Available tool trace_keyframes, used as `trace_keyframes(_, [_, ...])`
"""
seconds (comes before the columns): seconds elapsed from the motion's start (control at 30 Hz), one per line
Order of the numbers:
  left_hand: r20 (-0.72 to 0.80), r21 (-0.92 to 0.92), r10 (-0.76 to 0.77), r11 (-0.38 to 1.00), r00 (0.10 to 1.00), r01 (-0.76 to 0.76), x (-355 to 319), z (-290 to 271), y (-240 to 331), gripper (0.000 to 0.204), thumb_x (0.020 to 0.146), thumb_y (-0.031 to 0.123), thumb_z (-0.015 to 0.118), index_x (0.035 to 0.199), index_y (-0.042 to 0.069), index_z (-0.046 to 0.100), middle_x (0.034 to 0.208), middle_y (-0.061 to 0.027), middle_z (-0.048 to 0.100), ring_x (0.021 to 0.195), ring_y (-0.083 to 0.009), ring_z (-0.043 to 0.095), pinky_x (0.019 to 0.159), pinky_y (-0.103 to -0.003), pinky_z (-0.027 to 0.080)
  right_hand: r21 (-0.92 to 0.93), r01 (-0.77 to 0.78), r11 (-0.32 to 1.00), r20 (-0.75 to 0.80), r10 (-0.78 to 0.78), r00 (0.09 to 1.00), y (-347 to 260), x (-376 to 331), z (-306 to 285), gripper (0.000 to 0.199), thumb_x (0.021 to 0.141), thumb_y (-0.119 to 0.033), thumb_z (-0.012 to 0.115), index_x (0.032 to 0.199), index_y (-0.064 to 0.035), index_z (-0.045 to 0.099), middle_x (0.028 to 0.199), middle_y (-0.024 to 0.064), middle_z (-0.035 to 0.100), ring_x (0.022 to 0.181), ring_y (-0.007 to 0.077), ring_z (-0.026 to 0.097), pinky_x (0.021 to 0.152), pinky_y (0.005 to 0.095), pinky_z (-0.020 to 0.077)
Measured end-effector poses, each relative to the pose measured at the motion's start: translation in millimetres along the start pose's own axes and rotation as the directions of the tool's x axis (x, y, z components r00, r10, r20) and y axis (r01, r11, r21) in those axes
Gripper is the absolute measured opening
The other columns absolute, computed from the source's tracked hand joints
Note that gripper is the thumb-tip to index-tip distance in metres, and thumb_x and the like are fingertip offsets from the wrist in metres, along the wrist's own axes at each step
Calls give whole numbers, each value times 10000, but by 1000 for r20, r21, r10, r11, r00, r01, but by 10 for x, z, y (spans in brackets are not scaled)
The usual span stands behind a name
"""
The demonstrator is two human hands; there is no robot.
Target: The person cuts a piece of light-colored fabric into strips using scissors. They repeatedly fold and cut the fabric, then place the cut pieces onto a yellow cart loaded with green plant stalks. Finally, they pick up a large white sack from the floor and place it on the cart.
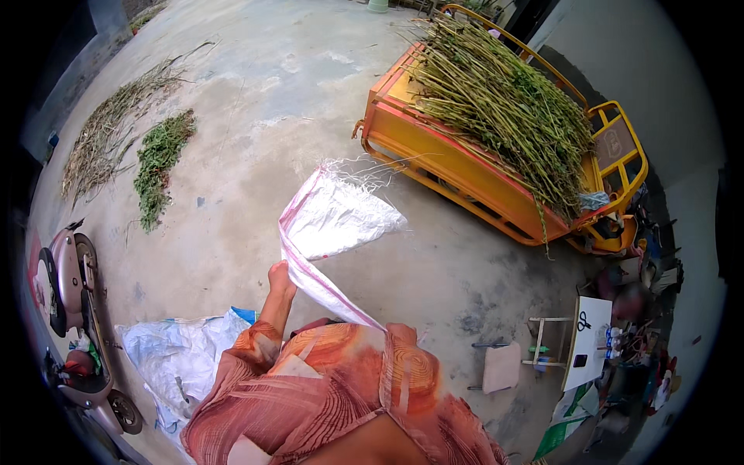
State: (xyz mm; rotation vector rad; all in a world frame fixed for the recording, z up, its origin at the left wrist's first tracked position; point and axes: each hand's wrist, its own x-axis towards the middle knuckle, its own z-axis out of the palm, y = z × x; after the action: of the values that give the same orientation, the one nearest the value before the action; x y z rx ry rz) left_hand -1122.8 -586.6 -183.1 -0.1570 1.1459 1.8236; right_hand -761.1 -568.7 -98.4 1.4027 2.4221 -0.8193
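Note:
A white woven sack (333, 217) with pink stripes and a frayed edge is stretched in front of me above the concrete floor. My left hand (280, 277) is closed on its near left edge. From there a narrow folded band of the sack slants down to my right hand (401, 334), which is held close to my body and closed at the band's end. The fingers of the right hand are partly hidden. The frayed end of the sack spreads away from me, toward the orange cargo tricycle.
The orange cargo tricycle (457, 186) carries a heap of cut green stalks (504, 116). Dry stalks (116, 124) and a green plant pile (161, 163) lie at far left. A scooter (81, 310), plastic sheeting (178, 356), stool (501, 367) and small white table (585, 345) stand around me.

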Motion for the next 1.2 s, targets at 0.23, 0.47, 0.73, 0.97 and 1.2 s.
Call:
trace_keyframes(0.23, [-641,524,554,822,531,-225,218,-74,220,304,815,264,576,939,-8,524,910,-164,593,825,-275,582,762,-368,456,165,139,976,-165,-112,980,107,923,-494,305,669,-265,668,813,-38,524,716,205,585,733,391,586,608,461,454])
trace_keyframes(0.47, [-303,897,611,442,731,3,789,5,238,426,693,219,711,989,-38,543,910,-164,614,808,-279,596,735,-337,463,3,187,982,-123,-185,975,519,1896,-1071,165,623,-73,626,776,-44,573,761,207,567,759,374,591,616,448,477])
trace_keyframes(0.73, [-547,200,271,961,792,-191,1956,802,412,172,795,36,592,951,-1,532,895,-80,579,787,-185,567,728,-298,466,-140,102,985,-64,-112,992,1472,2974,-1619,126,646,-84,588,772,-87,584,790,138,602,760,321,594,654,409,485])
trace_keyframes(0.97, [-466,-224,44,960,884,-166,2539,1464,1032,263,884,120,513,1118,7,469,1076,-133,529,968,-288,536,847,-488,448,-180,110,978,-208,-147,967,1325,3926,-2189,132,645,-84,595,775,-74,570,788,151,592,759,338,587,654,436,482])
trace_keyframes(1.2, [-551,-404,139,819,823,-408,3179,1272,1950,339,797,42,621,1088,-55,476,1030,-171,535,891,-323,567,754,-522,491,-217,207,954,-305,-268,914,791,4551,-2456,107,631,-46,593,729,-78,563,745,154,566,716,358,572,619,448,468])
